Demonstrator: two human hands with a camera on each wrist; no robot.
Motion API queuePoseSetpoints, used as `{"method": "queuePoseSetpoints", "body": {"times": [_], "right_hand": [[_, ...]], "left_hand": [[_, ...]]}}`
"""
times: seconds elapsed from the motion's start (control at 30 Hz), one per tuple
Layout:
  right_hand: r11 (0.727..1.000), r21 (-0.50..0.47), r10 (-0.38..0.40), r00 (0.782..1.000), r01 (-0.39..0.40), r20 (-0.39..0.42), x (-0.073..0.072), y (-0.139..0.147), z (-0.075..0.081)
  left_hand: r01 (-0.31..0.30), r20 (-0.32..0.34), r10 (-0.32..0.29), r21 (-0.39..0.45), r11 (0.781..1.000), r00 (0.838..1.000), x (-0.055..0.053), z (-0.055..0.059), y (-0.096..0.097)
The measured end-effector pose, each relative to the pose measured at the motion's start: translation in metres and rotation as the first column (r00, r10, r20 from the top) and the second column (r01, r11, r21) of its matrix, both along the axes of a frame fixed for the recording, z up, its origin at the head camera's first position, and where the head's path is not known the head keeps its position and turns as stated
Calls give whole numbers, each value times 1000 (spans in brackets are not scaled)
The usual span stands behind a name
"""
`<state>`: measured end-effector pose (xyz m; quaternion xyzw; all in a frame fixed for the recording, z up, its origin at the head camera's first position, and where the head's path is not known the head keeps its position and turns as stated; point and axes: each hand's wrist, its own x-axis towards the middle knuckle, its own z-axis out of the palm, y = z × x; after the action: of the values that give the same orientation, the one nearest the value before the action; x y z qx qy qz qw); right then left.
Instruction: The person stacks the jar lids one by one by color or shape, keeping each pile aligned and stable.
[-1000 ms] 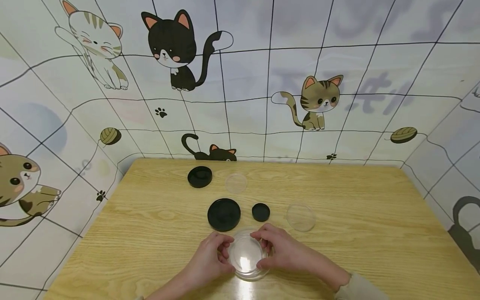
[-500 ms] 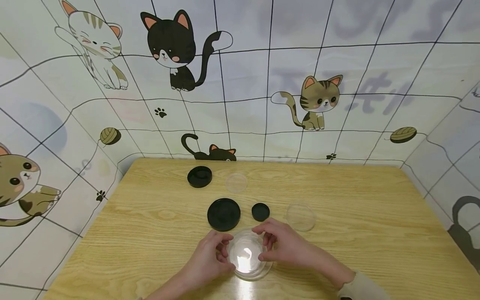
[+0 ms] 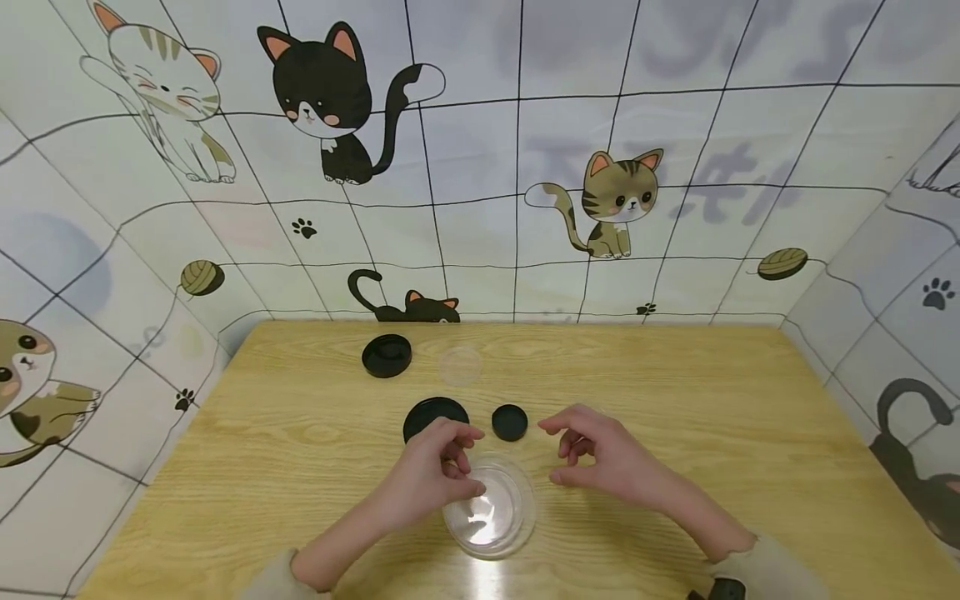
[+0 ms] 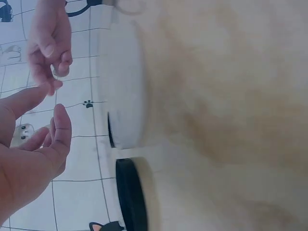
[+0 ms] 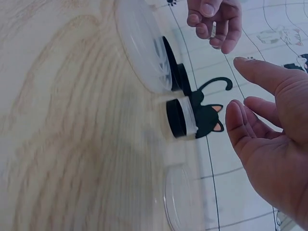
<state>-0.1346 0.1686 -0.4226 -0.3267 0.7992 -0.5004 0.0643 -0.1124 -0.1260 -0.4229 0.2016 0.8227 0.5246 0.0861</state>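
Clear round shallow dishes (image 3: 491,546), one resting on another, sit at the front middle of the wooden table, with light glaring off the top. My left hand (image 3: 431,479) hovers above their left side, thumb and fingers apart with nothing between them; in the head view its thumb overlaps the top dish. Off to their right, my right hand (image 3: 615,458) is raised, thumb and forefinger spread, also holding nothing. A small black round lid-like disc (image 3: 510,422) lies between and beyond the hands. A larger black disc (image 3: 433,410) is partly covered by my left hand.
Farther back are another black disc (image 3: 387,356) and a thin clear disc (image 3: 460,367). A second clear disc (image 5: 177,197) shows in the right wrist view; my right hand mostly hides it in the head view. A cat-patterned wall covering (image 3: 480,167) borders the table.
Both hands have let go of the clear dishes and lifted; the right has moved away to the right, the left up over the large black disc. The head view has turned slightly right.
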Motion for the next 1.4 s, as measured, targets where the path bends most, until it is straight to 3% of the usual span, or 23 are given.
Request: {"method": "queuePoseSetpoints", "body": {"times": [0.27, 0.53, 0.67, 1.1, 1.4], "right_hand": [[998, -15, -59, 997, 58, -46, -2, 26, 9], [993, -10, -122, 989, 121, -90, -6, 44, 14], [989, 1, -145, 987, 145, -75, -8, 50, 13], [979, 36, -196, 979, 198, -48, -17, 63, 10], [968, 62, -244, 969, 242, 31, -22, 71, 4]], "left_hand": [[64, -17, -63, 36, 997, 998, -30, 11, 25], [52, 97, -62, 105, 993, 993, -63, 14, 56], [51, 115, -66, 125, 991, 991, -74, 13, 69], [95, 124, -108, 104, 990, 986, -94, 5, 99], [108, 140, -119, 83, 991, 983, -101, -2, 114]]}}
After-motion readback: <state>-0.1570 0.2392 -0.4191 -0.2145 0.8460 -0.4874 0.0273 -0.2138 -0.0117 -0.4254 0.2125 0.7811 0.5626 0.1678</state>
